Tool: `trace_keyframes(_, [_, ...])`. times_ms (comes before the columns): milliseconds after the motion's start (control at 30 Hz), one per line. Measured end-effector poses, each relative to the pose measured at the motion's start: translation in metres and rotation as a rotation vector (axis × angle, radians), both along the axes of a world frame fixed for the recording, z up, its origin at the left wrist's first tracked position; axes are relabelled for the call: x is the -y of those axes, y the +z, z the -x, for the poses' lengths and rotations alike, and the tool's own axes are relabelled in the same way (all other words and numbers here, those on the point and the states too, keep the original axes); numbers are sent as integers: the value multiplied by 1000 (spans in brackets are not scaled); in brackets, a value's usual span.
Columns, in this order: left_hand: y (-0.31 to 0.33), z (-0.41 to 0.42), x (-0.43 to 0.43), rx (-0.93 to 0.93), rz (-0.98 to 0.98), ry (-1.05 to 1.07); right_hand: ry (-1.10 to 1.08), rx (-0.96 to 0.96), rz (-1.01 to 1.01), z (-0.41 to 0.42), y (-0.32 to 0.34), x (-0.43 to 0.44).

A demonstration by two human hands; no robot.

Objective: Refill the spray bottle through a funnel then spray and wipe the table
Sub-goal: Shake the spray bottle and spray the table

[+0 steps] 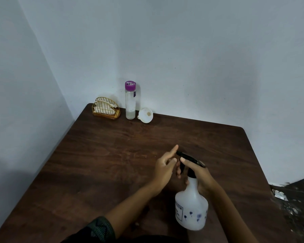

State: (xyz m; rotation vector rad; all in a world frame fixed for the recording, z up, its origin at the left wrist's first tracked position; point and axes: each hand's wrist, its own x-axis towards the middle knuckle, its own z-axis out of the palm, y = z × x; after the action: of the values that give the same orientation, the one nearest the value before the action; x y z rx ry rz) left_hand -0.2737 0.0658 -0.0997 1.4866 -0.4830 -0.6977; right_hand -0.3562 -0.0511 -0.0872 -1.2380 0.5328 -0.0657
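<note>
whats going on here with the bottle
A person is holding a white spray bottle on the wooden table, right hand around its black sprayer head, left hand beside the nozzle. The funnel, a purple-capped water bottle and a napkin holder sit untouched at the far edge.

Dark matt wood table (112,155); translucent white plastic spray bottle (191,207).
</note>
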Motion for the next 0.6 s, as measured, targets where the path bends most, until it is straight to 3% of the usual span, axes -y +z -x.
trace_keyframes(133, [-6, 9, -1, -4, -13, 17, -27, 30, 14, -1, -2, -2])
trace_keyframes(300, [-18, 7, -9, 158, -89, 74, -51, 22, 35, -6, 0, -2])
trace_keyframes(467, [-31, 9, -18, -1, -159, -25, 38, -9, 175, -13, 3, -2])
trace_keyframes(600, [-35, 4, -22, -36, -194, -26, -169, -100, 341, -24, -7, -10])
